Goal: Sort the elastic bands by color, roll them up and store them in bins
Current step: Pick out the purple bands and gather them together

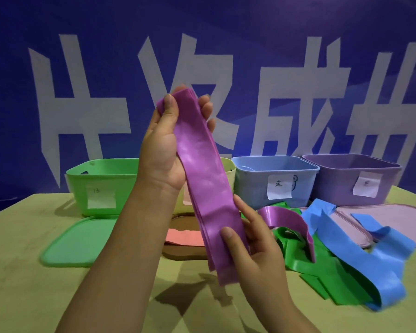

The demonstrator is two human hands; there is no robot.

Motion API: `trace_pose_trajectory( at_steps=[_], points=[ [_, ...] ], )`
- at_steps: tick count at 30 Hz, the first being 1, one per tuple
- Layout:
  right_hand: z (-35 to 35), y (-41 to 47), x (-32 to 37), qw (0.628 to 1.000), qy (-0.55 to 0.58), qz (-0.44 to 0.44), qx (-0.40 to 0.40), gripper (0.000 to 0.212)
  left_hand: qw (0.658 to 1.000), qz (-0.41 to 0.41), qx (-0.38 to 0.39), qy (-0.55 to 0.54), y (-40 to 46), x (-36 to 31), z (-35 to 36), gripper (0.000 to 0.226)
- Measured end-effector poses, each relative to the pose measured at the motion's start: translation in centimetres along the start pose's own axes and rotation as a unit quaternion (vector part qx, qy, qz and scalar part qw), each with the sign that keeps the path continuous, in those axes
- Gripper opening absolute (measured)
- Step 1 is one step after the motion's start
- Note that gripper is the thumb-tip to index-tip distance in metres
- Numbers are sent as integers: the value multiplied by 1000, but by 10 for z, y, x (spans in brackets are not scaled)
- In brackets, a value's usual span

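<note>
Behind a yellow-green desk (22,272) hangs a blue banner with large white characters. From the head view, the left hand (163,150) pinches the top of a folded purple band (207,179) held upright above the desk, while the right hand (252,239) grips its lower end, thumb on front. Green, blue and purple bins (353,179) (paper-labelled) stand behind; loose bands (346,255) lie right. It looks thin, limp and stretchy, probably light; best taken at one end to roll.

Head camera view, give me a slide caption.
Both hands hold a folded purple band before colored bins.
</note>
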State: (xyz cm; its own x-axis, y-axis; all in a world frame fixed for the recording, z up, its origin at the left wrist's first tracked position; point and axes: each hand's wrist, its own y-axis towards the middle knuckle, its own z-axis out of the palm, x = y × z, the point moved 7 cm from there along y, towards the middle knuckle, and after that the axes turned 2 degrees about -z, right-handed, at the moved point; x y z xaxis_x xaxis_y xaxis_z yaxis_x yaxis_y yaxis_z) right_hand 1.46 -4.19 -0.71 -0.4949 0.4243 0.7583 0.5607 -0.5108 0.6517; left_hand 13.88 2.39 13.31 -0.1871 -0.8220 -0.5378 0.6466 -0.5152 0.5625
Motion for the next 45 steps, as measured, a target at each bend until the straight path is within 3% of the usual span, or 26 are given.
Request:
trace_pose_trajectory(
  at_steps=[7,17,22,28,31,33,42,45],
  points=[
    [-5,3,2,996,75,11,-47,14,1000,-8,-8,-7,2,3,-3,23],
    [-7,16,2,991,97,91,28,27,1000,5,-6,20,0,4,0,23],
    [-1,13,4,981,130,117,81,17,997,30,-25,60,-1,3,-2,23],
    [-3,13,-7,998,38,52,14,24,1000,-20,10,0,-3,10,5,24],
    [-5,11,0,1000,0,9,19,11,1000,-23,-2,-3,0,5,-1,23],
    [-7,11,6,1000,4,-11,23,17,999,-30,-12,-4,2,4,-4,23],
    [9,1,10,985,-45,-47,159,17,999,-35,-10,-8,1,10,-1,24],
    [16,2,10,977,-22,-22,209,22,999,-44,6,-10,0,9,1,24]
  ],
)
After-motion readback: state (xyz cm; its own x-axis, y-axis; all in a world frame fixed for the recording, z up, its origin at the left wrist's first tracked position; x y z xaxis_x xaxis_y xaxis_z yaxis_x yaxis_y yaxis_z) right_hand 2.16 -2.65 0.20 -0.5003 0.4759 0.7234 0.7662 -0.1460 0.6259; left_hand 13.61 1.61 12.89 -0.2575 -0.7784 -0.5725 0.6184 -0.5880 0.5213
